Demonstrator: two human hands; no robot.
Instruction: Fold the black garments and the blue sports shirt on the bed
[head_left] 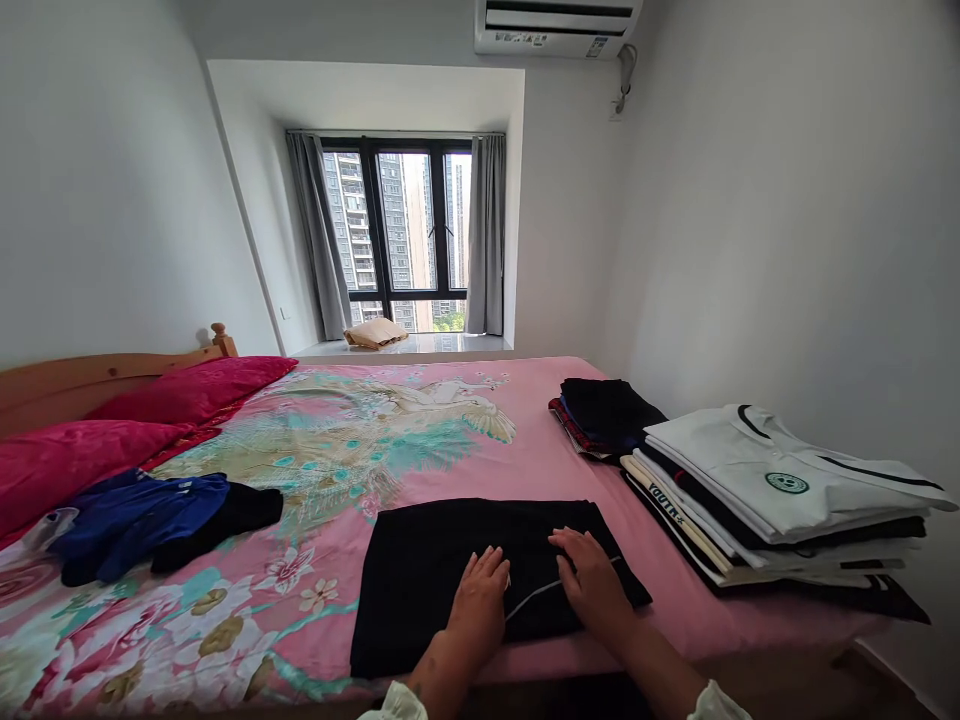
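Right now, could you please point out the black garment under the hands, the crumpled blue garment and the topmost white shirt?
Black garment (526, 550): head view, upper middle of its fabric.
Crumpled blue garment (146, 525): head view, middle of the blue cloth.
Topmost white shirt (739, 472): head view, on its front.

White walls, bright dark-framed window between grey curtains.
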